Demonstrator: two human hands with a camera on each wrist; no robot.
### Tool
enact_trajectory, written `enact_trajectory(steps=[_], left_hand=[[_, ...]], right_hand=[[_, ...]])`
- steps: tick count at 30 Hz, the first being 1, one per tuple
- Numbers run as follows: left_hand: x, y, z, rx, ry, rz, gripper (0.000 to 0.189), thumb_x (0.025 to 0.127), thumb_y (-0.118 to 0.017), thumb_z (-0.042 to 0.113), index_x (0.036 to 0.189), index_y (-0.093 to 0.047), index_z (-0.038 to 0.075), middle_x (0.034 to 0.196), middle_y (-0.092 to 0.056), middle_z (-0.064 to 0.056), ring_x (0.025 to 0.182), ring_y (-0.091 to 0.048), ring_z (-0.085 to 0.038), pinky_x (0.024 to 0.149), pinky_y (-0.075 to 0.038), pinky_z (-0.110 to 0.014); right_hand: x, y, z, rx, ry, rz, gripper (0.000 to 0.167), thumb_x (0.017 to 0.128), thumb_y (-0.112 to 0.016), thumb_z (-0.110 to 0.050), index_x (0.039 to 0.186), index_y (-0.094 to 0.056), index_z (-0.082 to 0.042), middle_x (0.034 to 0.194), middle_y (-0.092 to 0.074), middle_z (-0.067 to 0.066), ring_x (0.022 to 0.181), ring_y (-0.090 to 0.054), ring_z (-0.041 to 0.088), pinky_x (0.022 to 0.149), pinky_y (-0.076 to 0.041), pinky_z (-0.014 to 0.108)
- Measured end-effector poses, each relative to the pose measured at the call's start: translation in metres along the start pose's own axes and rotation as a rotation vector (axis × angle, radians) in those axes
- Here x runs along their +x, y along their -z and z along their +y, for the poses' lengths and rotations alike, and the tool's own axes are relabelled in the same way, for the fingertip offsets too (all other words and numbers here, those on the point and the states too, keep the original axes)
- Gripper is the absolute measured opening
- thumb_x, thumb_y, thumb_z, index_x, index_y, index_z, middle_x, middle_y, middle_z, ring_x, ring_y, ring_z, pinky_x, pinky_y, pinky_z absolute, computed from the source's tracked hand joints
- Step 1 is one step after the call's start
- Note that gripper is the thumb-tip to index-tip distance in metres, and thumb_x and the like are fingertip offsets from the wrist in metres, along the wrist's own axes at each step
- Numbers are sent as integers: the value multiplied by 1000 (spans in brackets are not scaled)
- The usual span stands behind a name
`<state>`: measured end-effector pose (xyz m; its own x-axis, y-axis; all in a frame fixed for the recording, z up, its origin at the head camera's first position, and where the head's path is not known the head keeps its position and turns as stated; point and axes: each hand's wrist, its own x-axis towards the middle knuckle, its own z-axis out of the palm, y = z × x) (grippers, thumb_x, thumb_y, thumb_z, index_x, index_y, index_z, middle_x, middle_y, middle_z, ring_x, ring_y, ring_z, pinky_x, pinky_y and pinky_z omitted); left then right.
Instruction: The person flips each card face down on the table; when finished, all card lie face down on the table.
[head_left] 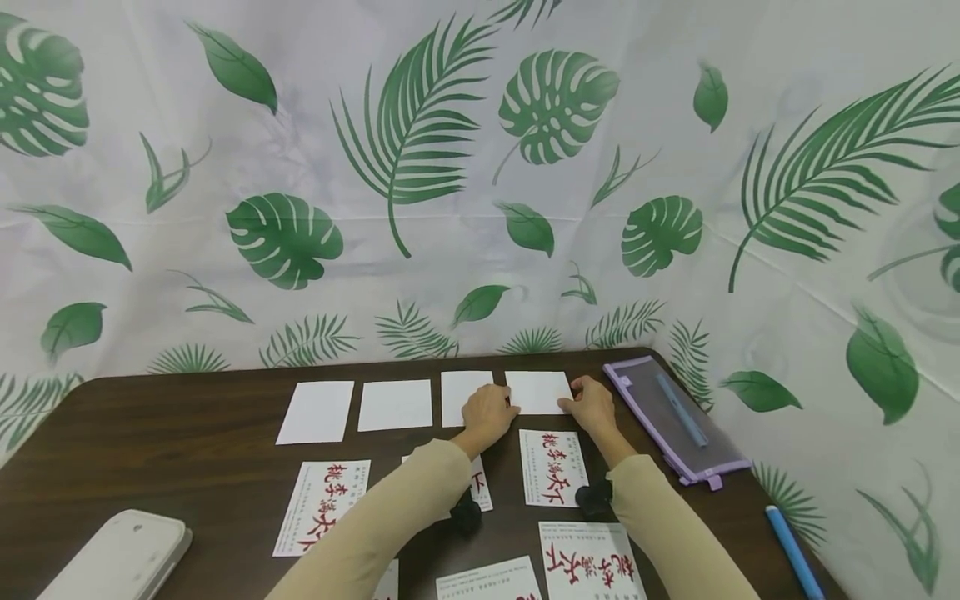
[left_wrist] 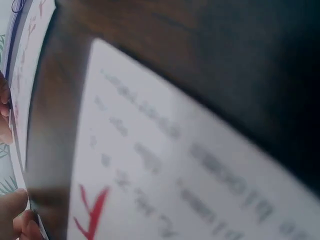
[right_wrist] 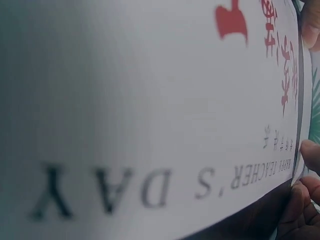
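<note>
On the dark table's far side, a blank white card [head_left: 538, 392] lies between both hands, rightmost in a row of white cards. My left hand [head_left: 489, 412] pinches its lower left corner, partly covering the white card [head_left: 457, 392] beside it. The right hand [head_left: 596, 408] has thumb and finger on the right edge, pinching it. In the right wrist view, that thumb and finger [right_wrist: 300, 205] meet at the card's edge. A printed card [head_left: 553, 468] with red characters lies just below. The left forearm partly hides another printed card [head_left: 480, 483].
Two more blank cards, a left one [head_left: 315, 412] and a middle one [head_left: 395, 405], continue the row. Several printed cards [head_left: 588, 558] lie nearer. A purple-edged mesh pouch [head_left: 667, 417], a blue pen [head_left: 793, 550] and a white box-like object [head_left: 120, 554] stand around the sides.
</note>
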<state>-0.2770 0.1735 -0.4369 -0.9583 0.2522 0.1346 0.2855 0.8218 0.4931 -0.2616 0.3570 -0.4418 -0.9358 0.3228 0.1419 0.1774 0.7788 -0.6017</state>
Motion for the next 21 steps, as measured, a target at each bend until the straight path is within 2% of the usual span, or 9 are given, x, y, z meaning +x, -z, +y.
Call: enact_trajectory(steps=[3,4,6,8,10,12,14,16,21], left_hand=[[-6,3,-4,-28,11,-14,22,83,-71,28,71,-63,11,72,-63,-4,59,-53,-16,46,-39,-29],[-8,5,-4,-53,9,-8,20,84,-70,27,74,-65,10,76,-65,-4,57,-51,-16,45,-38,-28],[-11,12,-5,-108,-8,3,18,85,-69,26,87,-71,9,79,-68,-3,56,-49,-14,45,-38,-27],[-14,22,-3,-160,-34,13,25,86,-68,27,104,-71,9,83,-70,-1,58,-52,-13,46,-40,-27],[-18,36,-2,-208,-78,24,36,86,-67,27,118,-66,9,87,-71,0,63,-56,-14,49,-41,-26],[-23,52,-4,-238,-122,18,39,87,-66,27,122,-63,8,87,-70,0,69,-59,-14,53,-43,-25],[-30,64,-12,-268,-155,18,39,88,-66,26,122,-63,7,89,-71,-1,73,-62,-15,54,-43,-23],[-37,76,-22,-301,-166,10,38,88,-66,24,121,-63,6,92,-71,-3,75,-64,-16,55,-44,-22],[-56,98,-54,-365,-118,28,36,87,-67,19,118,-63,2,92,-71,-8,80,-67,-23,62,-50,-27]], right_hand=[[-6,-3,-2,28,-1,0,36,76,-74,-13,103,-59,5,80,-58,15,77,-54,30,71,-44,44],[-8,-4,-4,40,5,11,36,77,-74,-13,103,-59,6,81,-58,16,77,-55,31,71,-44,45],[-11,-3,-9,73,18,44,34,79,-73,-13,104,-59,6,81,-59,17,78,-55,31,72,-44,45],[-12,-2,-19,122,37,93,31,80,-71,-12,103,-60,6,81,-59,17,78,-56,31,72,-43,43],[-13,0,-34,206,29,122,28,83,-69,-13,104,-61,4,80,-58,13,74,-56,24,69,-45,36],[-17,3,-52,325,13,123,25,86,-67,-13,105,-62,2,79,-56,9,68,-53,17,63,-45,27],[-22,3,-69,443,-9,110,23,87,-65,-13,106,-62,0,78,-54,3,64,-50,9,57,-44,19],[-29,1,-85,535,-25,79,22,88,-64,-13,107,-62,-1,76,-52,0,61,-48,5,52,-44,16],[-51,-16,-114,666,-25,-8,21,89,-62,-8,107,-62,1,73,-49,-2,57,-46,6,51,-44,17]])
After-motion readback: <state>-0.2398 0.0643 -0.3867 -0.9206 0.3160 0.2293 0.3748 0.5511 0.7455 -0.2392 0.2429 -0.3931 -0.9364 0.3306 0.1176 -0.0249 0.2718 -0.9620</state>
